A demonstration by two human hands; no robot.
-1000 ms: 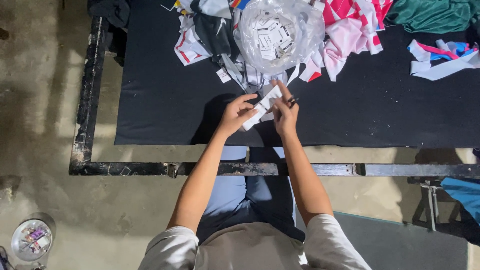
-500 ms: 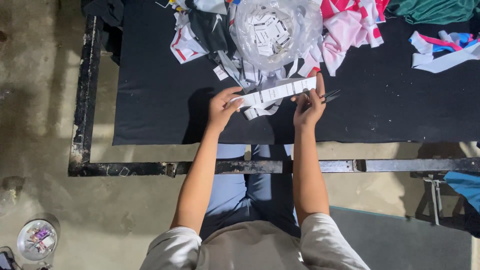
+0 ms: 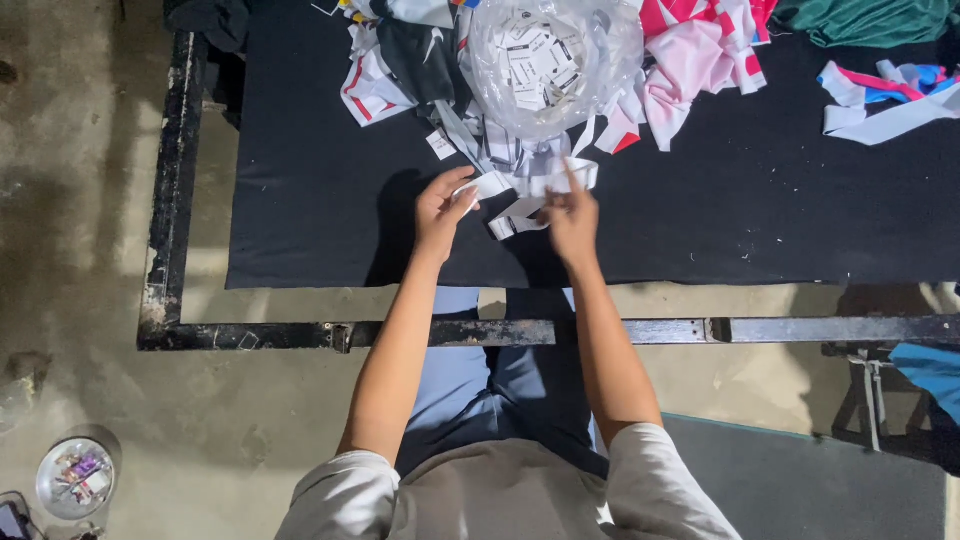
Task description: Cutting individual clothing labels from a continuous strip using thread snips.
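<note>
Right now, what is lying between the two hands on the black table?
In the head view, a white label strip spans from the left hand to the right hand, over the black cloth. A clear bag of labels sits beyond.

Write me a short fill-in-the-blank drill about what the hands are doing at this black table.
1. Both hands hold a white ____ strip.
2. The clear plastic bag of small labels lies on the ____ table.
3. The left hand grips the strip's ____ end.
4. The right hand is ____ the bag.

Missing words: fabric; black; left; below
</note>
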